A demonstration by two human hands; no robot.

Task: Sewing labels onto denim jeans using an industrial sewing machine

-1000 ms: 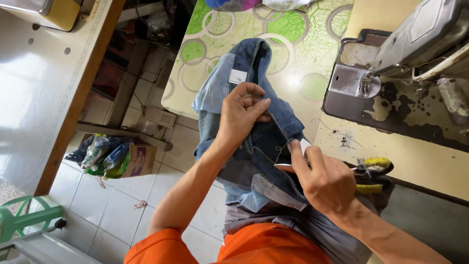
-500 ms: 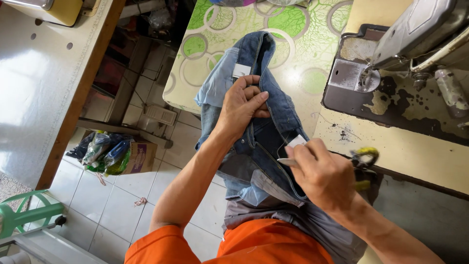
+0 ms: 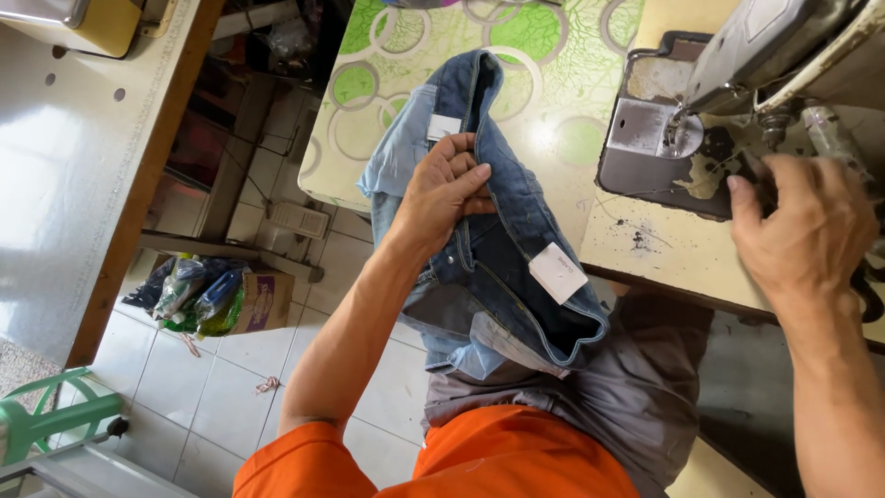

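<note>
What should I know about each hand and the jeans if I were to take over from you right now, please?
Left hand: gripping a bunched fold of the blue jeans, fingers closed on the denim.
Right hand: holding nothing visible, spread over the sewing machine bed beside the needle area.
Jeans: draped from the patterned table down onto the lap, white label showing near the waistband.
Not under the needle yet; no stitching visible.

Patterned table [image 3: 553, 83] — jeans [image 3: 479, 111], sewing machine [image 3: 737, 65] on it.

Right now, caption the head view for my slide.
Left hand bunches blue jeans; right hand rests by the sewing machine.
</note>
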